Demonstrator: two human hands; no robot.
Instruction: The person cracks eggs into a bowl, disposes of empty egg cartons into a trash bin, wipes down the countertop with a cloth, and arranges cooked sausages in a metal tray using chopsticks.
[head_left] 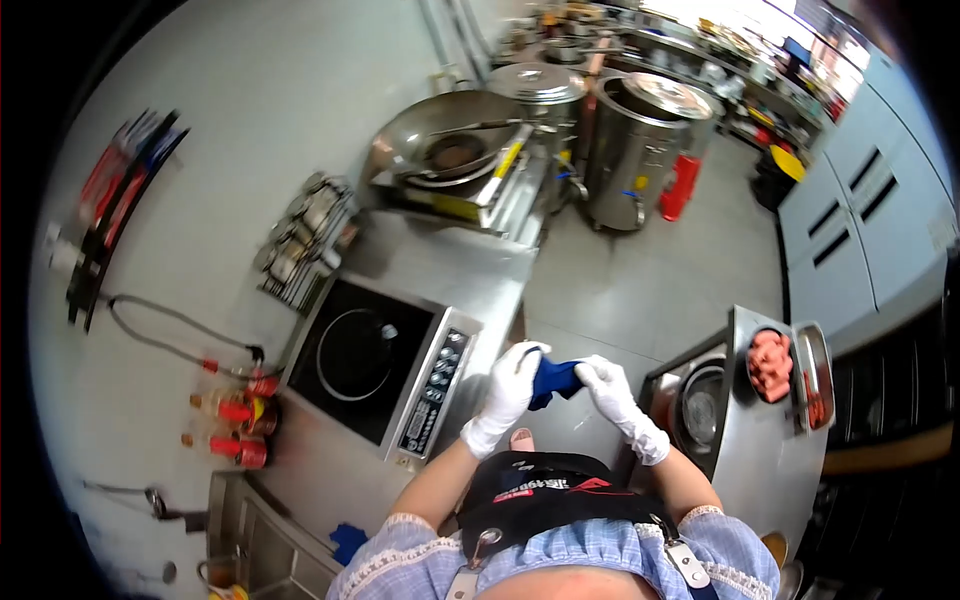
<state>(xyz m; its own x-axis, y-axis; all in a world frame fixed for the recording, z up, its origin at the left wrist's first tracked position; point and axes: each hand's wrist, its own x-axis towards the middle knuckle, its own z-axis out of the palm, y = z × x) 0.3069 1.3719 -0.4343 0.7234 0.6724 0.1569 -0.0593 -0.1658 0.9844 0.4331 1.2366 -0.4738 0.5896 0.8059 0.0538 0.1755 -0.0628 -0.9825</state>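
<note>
My left hand (512,388), in a white glove, is closed on one side of a small dark blue cloth (553,379). On its other side, my right hand (612,392), also white-gloved, pinches the edge between thumb and fingers. The cloth is held up in front of my apron (545,497), bunched and partly hidden by the fingers. A similar blue piece (348,541) lies on the counter by the sink. To the left of my left hand is an induction cooker (372,365) with a black glass top and a panel of knobs.
A wok (440,130) rests on a burner at the back left, near tall steel pots (635,150). To the right, a steel table (762,440) holds a bowl of pink meat pieces (770,366) and a tray (815,375). Bottles (235,425) and a sink (265,535) are at left.
</note>
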